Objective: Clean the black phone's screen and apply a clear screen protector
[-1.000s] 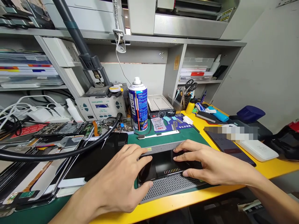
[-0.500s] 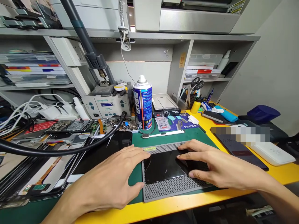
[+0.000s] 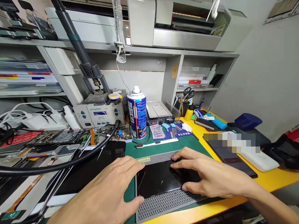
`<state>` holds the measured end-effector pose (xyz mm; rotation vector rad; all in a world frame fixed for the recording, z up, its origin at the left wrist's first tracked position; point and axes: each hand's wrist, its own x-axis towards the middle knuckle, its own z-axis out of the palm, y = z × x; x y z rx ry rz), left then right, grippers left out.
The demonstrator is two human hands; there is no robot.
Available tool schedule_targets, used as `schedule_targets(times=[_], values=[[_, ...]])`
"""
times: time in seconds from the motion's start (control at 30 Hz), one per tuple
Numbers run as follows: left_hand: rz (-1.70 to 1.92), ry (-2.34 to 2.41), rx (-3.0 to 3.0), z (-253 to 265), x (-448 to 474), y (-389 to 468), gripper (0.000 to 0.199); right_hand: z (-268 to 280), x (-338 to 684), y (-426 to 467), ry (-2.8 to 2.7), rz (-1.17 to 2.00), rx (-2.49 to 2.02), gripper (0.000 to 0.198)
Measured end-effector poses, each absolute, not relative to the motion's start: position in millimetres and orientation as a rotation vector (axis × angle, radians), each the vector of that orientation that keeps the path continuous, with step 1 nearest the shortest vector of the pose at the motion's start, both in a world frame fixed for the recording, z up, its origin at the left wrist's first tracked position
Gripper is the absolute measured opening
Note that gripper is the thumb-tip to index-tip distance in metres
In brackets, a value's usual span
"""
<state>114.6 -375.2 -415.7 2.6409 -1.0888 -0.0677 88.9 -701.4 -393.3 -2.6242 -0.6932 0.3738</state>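
Note:
A black phone (image 3: 161, 179) with a cracked, glossy face lies flat on a grey honeycomb mat (image 3: 163, 205). My right hand (image 3: 198, 174) spans its right part, thumb on the near edge and fingertips at the far edge, closed on it. At the phone's left end is my left hand (image 3: 109, 189), fingers stretched out and thumb apart. Its index fingertip reaches the far left corner; whether it presses there I cannot tell. Part of the phone's right end is hidden by my right hand.
A blue spray can (image 3: 136, 115) and a white-handled brush (image 3: 156, 142) are beyond the mat. Several dismantled phones and boards lie left, crossed by a thick black hose (image 3: 77, 163). A dark phone (image 3: 233, 158) and a white device (image 3: 263, 160) lie right on the yellow tabletop (image 3: 277, 180).
The camera view has tilted up and shifted slightly right, so the scene sits lower and further left. Both hands keep nearly the same positions at the phone.

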Motion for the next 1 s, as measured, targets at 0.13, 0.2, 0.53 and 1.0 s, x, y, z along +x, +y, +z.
schedule_targets(times=[0.13,0.2,0.53,1.0], values=[[-0.021,-1.100,2.691,-420,115,-374,0.060,-393,89,-699,-0.714,0.358,-2.591,0.053],[0.007,-1.110,2.724,-420,115,-378,0.058,-392,86,-697,-0.716,0.337,-2.583,0.054],[0.116,-1.177,2.756,-410,120,-389,0.053,-351,141,-749,0.028,-0.192,-2.959,0.033],[-0.168,-0.974,2.752,-400,114,-393,0.057,-400,205,-747,0.176,-0.022,-3.139,0.027]])
